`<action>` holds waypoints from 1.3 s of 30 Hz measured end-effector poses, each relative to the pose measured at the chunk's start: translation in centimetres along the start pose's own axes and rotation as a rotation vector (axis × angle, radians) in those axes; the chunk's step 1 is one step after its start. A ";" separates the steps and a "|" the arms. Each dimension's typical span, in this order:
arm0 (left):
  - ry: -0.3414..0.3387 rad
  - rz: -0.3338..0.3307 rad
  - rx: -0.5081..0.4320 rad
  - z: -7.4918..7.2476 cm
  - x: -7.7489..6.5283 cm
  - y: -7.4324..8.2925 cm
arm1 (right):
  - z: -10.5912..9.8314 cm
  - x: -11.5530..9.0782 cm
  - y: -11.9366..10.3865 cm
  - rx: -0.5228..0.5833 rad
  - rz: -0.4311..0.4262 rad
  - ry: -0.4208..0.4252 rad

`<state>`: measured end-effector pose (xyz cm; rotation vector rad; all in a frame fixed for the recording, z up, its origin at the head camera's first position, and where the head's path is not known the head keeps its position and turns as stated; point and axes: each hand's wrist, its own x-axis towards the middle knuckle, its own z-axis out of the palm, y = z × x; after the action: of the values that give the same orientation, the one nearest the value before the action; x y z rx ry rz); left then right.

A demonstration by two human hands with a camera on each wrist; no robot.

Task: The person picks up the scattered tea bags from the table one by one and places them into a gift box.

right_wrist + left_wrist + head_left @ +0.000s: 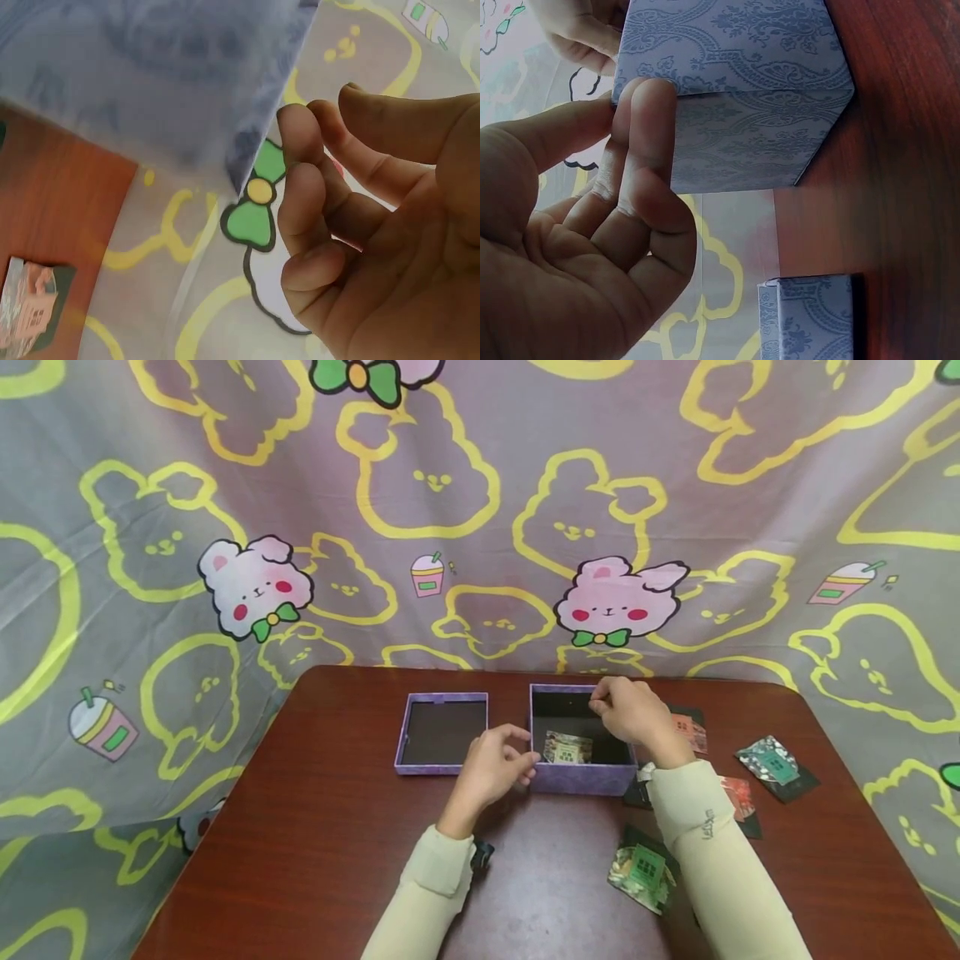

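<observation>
The purple box [581, 779] sits on the bench [322, 843], a packet [567, 749] inside. The left hand [493, 762], fingers loosely bent, is beside its left wall; the right hand [636, 712], thumb and fingertips apart, hovers over its right rear.

Grey cartoon-printed cloth [480, 547] behind a glossy reddish-brown table [322, 835]

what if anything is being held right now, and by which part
Nothing that shows: the right hand is empty near the purple patterned box, and the left hand is at its left side without a visible grip.
</observation>
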<state>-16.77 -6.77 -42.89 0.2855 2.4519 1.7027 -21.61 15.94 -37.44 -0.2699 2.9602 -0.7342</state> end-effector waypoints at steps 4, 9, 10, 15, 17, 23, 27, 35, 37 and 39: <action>0.008 -0.001 0.017 -0.1 -0.1 0.1 | -0.5 -0.4 0.5 0.008 -0.001 0.011; 0.006 0.002 0.015 0.1 -0.1 0.0 | -1.3 -1.0 1.4 0.011 0.015 0.022; 0.001 0.001 0.011 0.1 -0.1 -0.1 | -1.4 -1.1 1.7 0.009 0.018 0.035; 0.005 -0.006 0.011 -0.1 -0.1 -0.1 | -1.9 -1.3 2.7 0.006 0.020 0.075; 0.015 -0.006 0.018 -0.2 -0.1 -0.1 | -2.0 -1.3 3.0 0.022 0.021 0.072; -0.005 -0.003 0.008 0.1 0.1 0.1 | -2.8 -1.8 4.4 0.055 0.039 0.078; -0.016 0.004 0.005 0.2 0.0 0.1 | -3.3 -2.4 5.6 0.063 0.080 0.092; -0.002 0.009 0.017 -0.2 0.2 0.0 | -3.8 -2.8 7.0 0.100 0.117 0.040; -0.011 0.011 0.033 -0.1 0.2 -0.1 | -3.9 -3.1 7.6 0.091 0.136 0.035; -0.011 0.022 0.058 -0.1 0.3 0.0 | -4.0 -3.3 8.3 0.080 0.143 0.025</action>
<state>-17.10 -6.75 -42.83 0.3292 2.5025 1.6364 -20.07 25.59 -37.74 -0.0430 2.9263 -0.8394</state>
